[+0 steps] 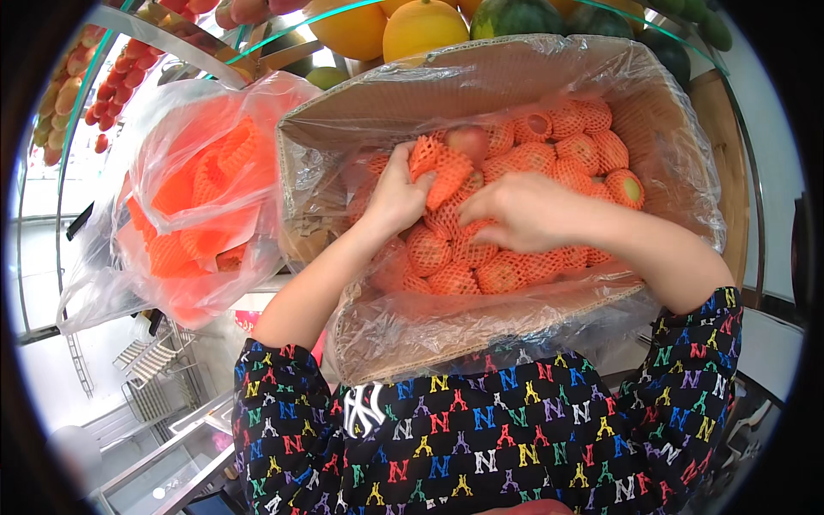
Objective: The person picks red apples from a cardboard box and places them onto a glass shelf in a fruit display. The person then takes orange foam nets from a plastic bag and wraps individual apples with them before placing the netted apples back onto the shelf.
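A plastic-lined cardboard box [450, 341] lies before me with many round fruits in orange foam nets [428, 250] inside. Near the box's left part, my left hand [402, 192] grips an orange foam net sleeve [443, 170] that looks empty. Just beyond it a bare reddish fruit [468, 143] rests among the netted ones. My right hand [524, 209] is over the netted fruits, to the right of the sleeve, palm down and fingers curved apart; it is slightly blurred, and nothing shows between its fingers.
Left of the box stands a clear plastic bag [161, 309] with several orange foam nets [222, 161]. Behind the box are a yellow melon [425, 31], a dark green watermelon [515, 19] and a glass-edged shelf with a metal bracket [174, 45]. Bunches of red fruit [119, 90] are at the upper left.
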`<control>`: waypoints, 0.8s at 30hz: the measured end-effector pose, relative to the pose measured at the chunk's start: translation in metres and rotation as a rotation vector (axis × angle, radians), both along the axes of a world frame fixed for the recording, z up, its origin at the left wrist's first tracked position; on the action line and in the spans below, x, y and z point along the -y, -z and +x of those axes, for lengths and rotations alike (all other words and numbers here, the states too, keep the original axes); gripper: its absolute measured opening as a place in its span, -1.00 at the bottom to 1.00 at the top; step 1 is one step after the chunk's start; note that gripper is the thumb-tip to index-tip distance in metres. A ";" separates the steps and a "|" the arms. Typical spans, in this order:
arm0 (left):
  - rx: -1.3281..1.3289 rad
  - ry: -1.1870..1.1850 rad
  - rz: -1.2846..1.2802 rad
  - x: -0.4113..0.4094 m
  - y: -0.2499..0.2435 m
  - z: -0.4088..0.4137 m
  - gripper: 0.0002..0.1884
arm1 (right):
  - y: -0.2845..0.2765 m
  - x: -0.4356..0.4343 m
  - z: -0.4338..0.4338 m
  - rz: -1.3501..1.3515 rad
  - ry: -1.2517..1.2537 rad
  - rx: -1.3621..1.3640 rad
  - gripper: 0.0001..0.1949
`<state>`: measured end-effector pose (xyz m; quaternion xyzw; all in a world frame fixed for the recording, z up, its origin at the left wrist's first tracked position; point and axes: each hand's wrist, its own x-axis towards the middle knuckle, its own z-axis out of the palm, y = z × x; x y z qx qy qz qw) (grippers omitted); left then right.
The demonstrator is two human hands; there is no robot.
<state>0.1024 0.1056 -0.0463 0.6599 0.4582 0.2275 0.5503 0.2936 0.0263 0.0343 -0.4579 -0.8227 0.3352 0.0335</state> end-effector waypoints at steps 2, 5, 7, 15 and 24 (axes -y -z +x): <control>0.012 0.022 0.132 -0.001 -0.007 -0.007 -0.62 | -0.019 -0.020 0.022 -0.089 0.120 0.240 -0.71; -0.066 0.036 0.263 -0.002 -0.030 -0.012 -0.69 | -0.014 -0.031 0.089 0.187 0.307 0.344 -0.73; -0.266 0.045 0.342 -0.001 -0.044 -0.016 -0.72 | -0.011 -0.038 0.116 0.086 0.404 0.469 -0.75; -0.638 0.258 0.348 0.005 -0.045 -0.013 -0.56 | 0.046 -0.044 0.157 0.003 0.402 0.574 -0.62; -0.687 0.498 0.609 0.013 -0.020 0.004 -0.30 | 0.069 -0.028 0.136 0.151 0.319 0.591 -0.57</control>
